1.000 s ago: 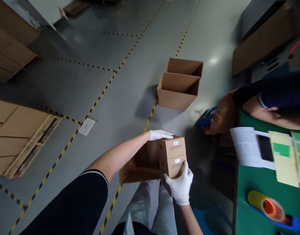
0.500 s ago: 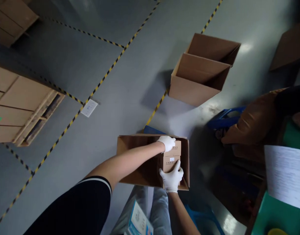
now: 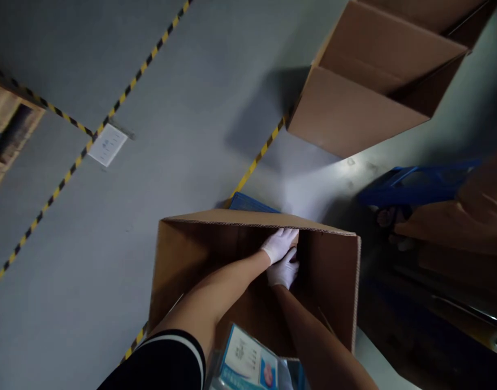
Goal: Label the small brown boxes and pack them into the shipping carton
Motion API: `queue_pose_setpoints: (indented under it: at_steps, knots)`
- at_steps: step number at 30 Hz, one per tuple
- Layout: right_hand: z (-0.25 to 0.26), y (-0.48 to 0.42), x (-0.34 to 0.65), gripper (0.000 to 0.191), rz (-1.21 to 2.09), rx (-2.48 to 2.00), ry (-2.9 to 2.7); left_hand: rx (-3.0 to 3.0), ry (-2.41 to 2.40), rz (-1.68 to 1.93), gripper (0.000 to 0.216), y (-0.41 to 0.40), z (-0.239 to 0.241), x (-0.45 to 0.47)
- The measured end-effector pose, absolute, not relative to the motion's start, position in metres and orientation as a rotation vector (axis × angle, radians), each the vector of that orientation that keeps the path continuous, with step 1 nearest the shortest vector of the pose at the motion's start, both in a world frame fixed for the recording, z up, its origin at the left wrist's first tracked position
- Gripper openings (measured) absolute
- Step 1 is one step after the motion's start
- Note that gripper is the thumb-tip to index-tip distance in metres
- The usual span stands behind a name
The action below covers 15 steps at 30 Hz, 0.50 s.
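Observation:
Both my hands, in white gloves, reach deep into a large brown cardboard box (image 3: 248, 218) that stands open at the top. My left hand (image 3: 280, 244) is near the far wall, its fingers bent over a small brown carton (image 3: 296, 238). Just below it, my right hand (image 3: 284, 270) curls around the near side of the carton. Only a sliver of the carton shows past the gloves; a second one cannot be made out. The inside of the box is in shadow.
More open cardboard boxes (image 3: 362, 114) stand on the floor at the upper right. A blue plastic object (image 3: 411, 184) and brown bulky material lie at the right. A labelled badge (image 3: 248, 360) hangs at my chest. A wooden pallet (image 3: 13, 127) is at the far left.
My hands and the small carton have gone down deeper into the large box. My view has moved closer, so the box looks bigger and the printed carton faces are now mostly hidden.

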State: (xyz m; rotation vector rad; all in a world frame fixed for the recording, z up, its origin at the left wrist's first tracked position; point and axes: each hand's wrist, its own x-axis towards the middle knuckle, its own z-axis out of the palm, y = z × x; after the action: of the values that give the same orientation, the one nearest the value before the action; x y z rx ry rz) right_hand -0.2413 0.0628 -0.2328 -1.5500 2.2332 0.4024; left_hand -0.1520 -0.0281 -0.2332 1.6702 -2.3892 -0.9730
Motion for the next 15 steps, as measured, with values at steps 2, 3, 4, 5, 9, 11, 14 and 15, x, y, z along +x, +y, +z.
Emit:
queue_pose_setpoints:
  at_steps: [2, 3, 4, 5, 9, 11, 14, 15]
  knots:
    - [-0.249, 0.064, -0.24, 0.113, 0.396, -1.567, 2.25, 1.584, -2.321, -0.997, 0.058, -0.014, -0.256, -0.148]
    - [-0.258, 0.065, -0.24, 0.114, 0.392, -1.572, 2.255, 1.548, -2.282, -1.023, 0.057, -0.009, -0.268, -0.146]
    - [-0.266, 0.065, -0.24, 0.115, 0.391, -1.577, 2.264, 1.528, -2.244, -1.06, 0.054, -0.006, -0.282, -0.144]
    - [-0.276, 0.064, -0.24, 0.116, 0.394, -1.579, 2.276, 1.534, -2.207, -1.106, 0.051, -0.005, -0.296, -0.143]
    - [-0.316, 0.049, -0.233, 0.117, 0.521, -1.493, 2.297, 1.68, -2.075, -1.29, 0.04, -0.012, -0.346, -0.15]
    - [-0.32, 0.037, -0.223, 0.119, 0.654, -1.386, 2.267, 1.718, -2.038, -1.335, 0.041, -0.016, -0.359, -0.156]
    - [-0.269, 0.019, -0.211, 0.115, 0.807, -1.177, 2.071, 1.818, -1.856, -1.437, 0.04, -0.011, -0.358, -0.156]
    - [-0.234, 0.015, -0.212, 0.108, 0.782, -1.158, 1.957, 1.866, -1.792, -1.457, 0.041, -0.006, -0.353, -0.153]
